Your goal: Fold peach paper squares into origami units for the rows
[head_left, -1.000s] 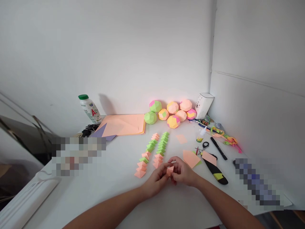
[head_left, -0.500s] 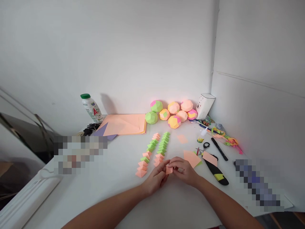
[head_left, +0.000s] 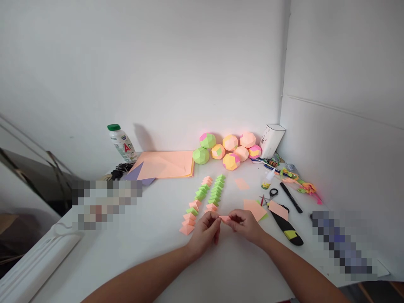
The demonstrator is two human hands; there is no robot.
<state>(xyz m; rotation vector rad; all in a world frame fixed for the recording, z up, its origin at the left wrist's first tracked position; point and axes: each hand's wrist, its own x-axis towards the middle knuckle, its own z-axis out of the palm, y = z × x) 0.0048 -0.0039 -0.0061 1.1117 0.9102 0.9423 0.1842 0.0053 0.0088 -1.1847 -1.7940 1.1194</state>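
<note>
Between my two hands is a small piece of folded peach paper point(head_left: 224, 219). My left hand point(head_left: 206, 231) pinches its left end between thumb and fingers, and my right hand point(head_left: 245, 225) grips the right end the same way. Just beyond my left hand, two rows of folded paper pieces in peach and green run away from me: a left row point(head_left: 195, 206) and a right row point(head_left: 216, 193). The near end of the right row is partly hidden by my hand. Flat peach paper point(head_left: 253, 209) lies past my right hand, over a bit of green.
Several faceted paper balls point(head_left: 231, 160) stand by the back wall. Left of them lies a stack of peach sheets point(head_left: 164, 164) and a white bottle point(head_left: 122, 145). To the right are a small glue bottle point(head_left: 267, 181), scissors point(head_left: 273, 192), a black pen point(head_left: 291, 198) and a black-and-yellow cutter point(head_left: 287, 230).
The paper's square face, turned toward me before, now shows as a narrow folded strip. My fingers have shifted to pinch it at both ends.
</note>
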